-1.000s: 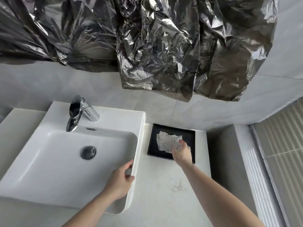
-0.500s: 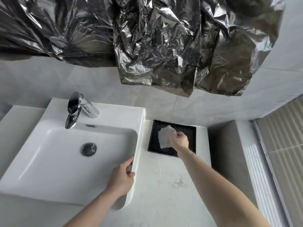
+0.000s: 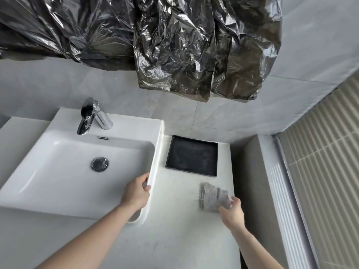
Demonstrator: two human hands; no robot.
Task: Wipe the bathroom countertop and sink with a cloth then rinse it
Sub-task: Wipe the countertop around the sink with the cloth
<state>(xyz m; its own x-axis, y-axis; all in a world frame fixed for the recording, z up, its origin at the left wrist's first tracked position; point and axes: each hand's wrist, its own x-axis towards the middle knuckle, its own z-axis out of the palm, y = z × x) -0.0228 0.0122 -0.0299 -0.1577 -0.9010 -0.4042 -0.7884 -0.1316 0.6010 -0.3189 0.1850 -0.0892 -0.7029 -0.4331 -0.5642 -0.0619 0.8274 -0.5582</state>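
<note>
Gripping a blurred cloth (image 3: 212,198), the right hand (image 3: 233,213) hides its fingertips; left hand (image 3: 137,193) clasps the sink (image 3: 153,171) rim.

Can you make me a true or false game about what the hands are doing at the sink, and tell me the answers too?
1. The right hand holds the cloth over the countertop. True.
2. The black tray has a bar of soap in it. False: nothing lies in the tray.
3. The left hand grips the right edge of the sink. True.
4. Water is running from the tap. False: no water comes out of it.
5. The cloth is inside the sink. False: it is to the right of the sink, in front of the tray.
</note>
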